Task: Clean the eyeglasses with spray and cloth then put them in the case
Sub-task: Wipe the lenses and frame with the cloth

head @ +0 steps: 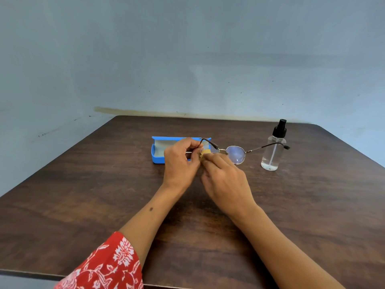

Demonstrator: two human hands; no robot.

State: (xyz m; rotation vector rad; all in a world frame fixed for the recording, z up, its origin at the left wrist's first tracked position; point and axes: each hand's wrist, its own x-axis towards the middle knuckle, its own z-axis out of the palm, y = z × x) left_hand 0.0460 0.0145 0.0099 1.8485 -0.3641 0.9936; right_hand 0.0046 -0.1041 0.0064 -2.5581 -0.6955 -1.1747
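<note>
Thin metal-framed eyeglasses [237, 154] with round lenses and dark temple arms are held above the table, arms unfolded. My left hand [180, 161] pinches the frame at the left lens. My right hand [224, 180] pinches a small yellowish cloth [205, 152] against that left lens; most of the cloth is hidden by my fingers. An open blue case [159, 152] with a pale lining lies on the table just behind my left hand. A clear spray bottle [274, 152] with a black pump top stands upright to the right of the glasses.
The dark wooden table [104, 195] has its far edge against a grey-blue wall, with rounded far corners. Its near edge runs along the bottom of the view. My left forearm carries a red patterned sleeve [106, 265].
</note>
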